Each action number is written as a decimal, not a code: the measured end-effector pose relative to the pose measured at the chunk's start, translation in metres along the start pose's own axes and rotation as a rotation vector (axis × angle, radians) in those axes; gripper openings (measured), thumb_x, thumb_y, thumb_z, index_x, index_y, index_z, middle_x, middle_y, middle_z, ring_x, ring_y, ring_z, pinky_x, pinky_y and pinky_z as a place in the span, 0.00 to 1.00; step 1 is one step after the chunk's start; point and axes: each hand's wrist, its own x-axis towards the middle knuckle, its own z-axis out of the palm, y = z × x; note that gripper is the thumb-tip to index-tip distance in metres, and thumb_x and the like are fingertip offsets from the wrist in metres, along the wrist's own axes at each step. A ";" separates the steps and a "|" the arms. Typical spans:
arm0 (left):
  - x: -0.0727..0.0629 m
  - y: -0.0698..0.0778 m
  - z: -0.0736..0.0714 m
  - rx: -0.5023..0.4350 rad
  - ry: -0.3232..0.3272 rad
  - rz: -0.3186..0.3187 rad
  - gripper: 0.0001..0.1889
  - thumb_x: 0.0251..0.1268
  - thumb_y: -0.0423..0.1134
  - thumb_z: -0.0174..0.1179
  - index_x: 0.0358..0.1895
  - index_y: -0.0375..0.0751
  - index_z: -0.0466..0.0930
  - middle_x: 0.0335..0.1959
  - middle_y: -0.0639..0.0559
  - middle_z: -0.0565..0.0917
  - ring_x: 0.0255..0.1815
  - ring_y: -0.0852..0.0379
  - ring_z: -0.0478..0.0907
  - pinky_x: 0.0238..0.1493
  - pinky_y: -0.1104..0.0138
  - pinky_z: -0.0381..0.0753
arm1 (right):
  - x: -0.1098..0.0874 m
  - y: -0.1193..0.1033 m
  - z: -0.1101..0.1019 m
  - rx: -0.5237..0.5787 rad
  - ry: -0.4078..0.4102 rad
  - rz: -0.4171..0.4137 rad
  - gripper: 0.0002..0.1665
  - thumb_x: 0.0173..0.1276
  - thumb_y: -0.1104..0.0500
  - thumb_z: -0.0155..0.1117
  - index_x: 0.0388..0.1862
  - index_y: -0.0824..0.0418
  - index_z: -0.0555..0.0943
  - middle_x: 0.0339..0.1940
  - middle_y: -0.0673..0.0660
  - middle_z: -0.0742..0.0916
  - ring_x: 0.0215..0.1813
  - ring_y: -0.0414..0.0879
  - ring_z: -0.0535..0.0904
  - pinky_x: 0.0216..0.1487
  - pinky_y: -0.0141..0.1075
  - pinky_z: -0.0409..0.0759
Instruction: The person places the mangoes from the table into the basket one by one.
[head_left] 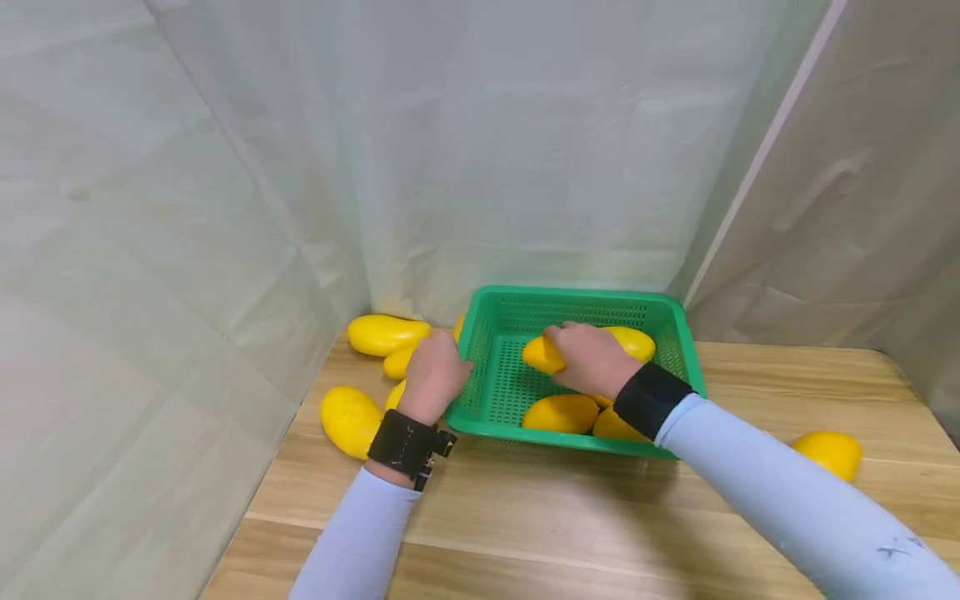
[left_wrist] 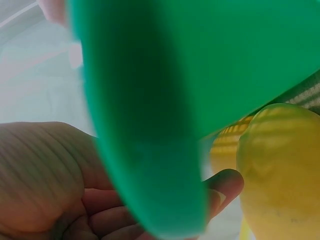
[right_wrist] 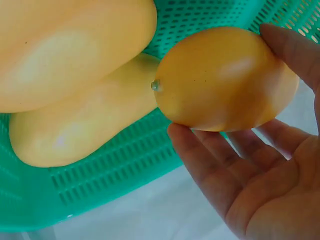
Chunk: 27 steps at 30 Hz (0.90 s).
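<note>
1. Over the basket (head_left: pixel 570 292), the right hand (head_left: pixel 596 360) pinches one fruit (head_left: pixel 542 356) between thumb and fingers.
2. At the basket's left rim, the left hand (head_left: pixel 433 375) grips with curled fingers.
3. More fruits (head_left: pixel 560 414) lie in the basket.

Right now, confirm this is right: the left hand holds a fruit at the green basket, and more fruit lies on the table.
Wrong hand: the right hand holds the fruit at the green basket, as the right wrist view shows. More fruit does lie on the table.
</note>
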 end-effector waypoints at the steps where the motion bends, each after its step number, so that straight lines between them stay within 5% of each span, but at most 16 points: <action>1: 0.000 0.000 0.000 0.001 -0.002 -0.001 0.14 0.55 0.42 0.66 0.32 0.33 0.76 0.24 0.44 0.78 0.22 0.53 0.77 0.17 0.68 0.72 | 0.001 0.000 0.002 -0.007 -0.015 -0.009 0.34 0.51 0.54 0.73 0.56 0.62 0.73 0.41 0.56 0.82 0.38 0.48 0.77 0.39 0.40 0.80; 9: -0.002 0.003 -0.002 0.023 -0.007 -0.008 0.14 0.55 0.42 0.66 0.32 0.33 0.77 0.24 0.44 0.78 0.23 0.52 0.76 0.17 0.67 0.72 | 0.010 -0.004 0.013 0.005 -0.100 -0.078 0.36 0.49 0.57 0.72 0.59 0.63 0.72 0.47 0.59 0.82 0.41 0.48 0.77 0.46 0.40 0.78; 22: -0.002 0.002 -0.001 0.016 0.003 -0.007 0.14 0.54 0.42 0.66 0.31 0.33 0.76 0.24 0.45 0.78 0.21 0.53 0.76 0.16 0.68 0.72 | 0.017 -0.007 0.020 0.022 -0.224 -0.028 0.38 0.54 0.57 0.69 0.63 0.63 0.68 0.52 0.59 0.80 0.43 0.48 0.75 0.49 0.40 0.78; 27: -0.003 0.002 0.000 0.016 -0.007 -0.008 0.14 0.55 0.43 0.66 0.31 0.34 0.76 0.23 0.44 0.78 0.21 0.53 0.76 0.16 0.68 0.72 | 0.017 -0.010 0.021 0.050 -0.288 0.004 0.39 0.57 0.59 0.68 0.66 0.63 0.65 0.58 0.62 0.78 0.52 0.52 0.75 0.56 0.44 0.76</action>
